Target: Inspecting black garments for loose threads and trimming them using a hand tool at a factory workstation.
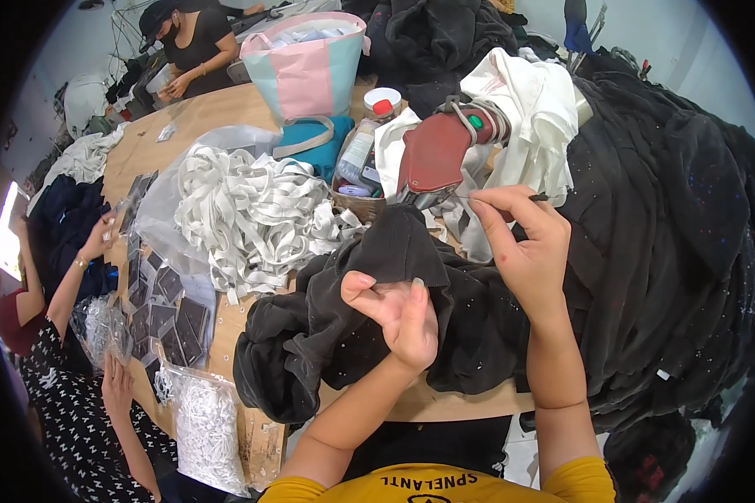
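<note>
My left hand (397,312) pinches a fold of a black, speckled garment (361,335) that lies bunched on the brown table (226,109) in front of me. My right hand (520,243) is raised above the same garment, its fingertips closed on a thin dark tool, like a small pick or needle (538,198). Just beyond my right hand sits a dark red iron-shaped device (434,155) resting on white cloth (533,109).
A heap of white elastic bands (247,214) lies left of the garment. A pink and blue bag (306,67), bottles (362,151) and black clothing piles (671,218) surround it. One person (67,369) sits at left with clear bags; another (189,46) works at the far end.
</note>
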`<state>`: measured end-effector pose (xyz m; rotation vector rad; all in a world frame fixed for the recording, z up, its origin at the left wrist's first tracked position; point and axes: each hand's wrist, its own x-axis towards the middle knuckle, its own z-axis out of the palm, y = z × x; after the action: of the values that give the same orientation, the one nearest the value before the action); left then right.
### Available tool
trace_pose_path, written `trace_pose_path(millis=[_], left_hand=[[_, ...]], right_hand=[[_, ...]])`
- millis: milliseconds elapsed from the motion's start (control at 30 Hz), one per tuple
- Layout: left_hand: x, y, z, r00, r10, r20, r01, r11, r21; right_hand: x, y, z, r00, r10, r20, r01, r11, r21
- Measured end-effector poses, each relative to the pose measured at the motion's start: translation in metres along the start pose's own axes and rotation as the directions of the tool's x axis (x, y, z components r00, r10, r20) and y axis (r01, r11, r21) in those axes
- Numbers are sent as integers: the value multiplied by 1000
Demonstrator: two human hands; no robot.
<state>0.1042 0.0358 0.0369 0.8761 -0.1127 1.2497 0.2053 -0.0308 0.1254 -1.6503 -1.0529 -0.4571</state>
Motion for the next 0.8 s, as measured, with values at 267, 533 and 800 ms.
trace_pose_path(millis=[267, 533, 800], left_hand=[[-13, -11, -5, 998, -66, -4, 66, 998, -12], [-29, 23, -25, 891, -444, 94, 394, 859, 326], [-20, 159, -96, 377, -842, 386, 345, 515, 785]], right_hand=[[-7, -1, -8, 998, 54, 18, -54, 999, 1], [-19, -15, -40, 995, 95, -1, -95, 995, 35], [-140, -7, -145, 375, 326, 868, -381, 908, -176]])
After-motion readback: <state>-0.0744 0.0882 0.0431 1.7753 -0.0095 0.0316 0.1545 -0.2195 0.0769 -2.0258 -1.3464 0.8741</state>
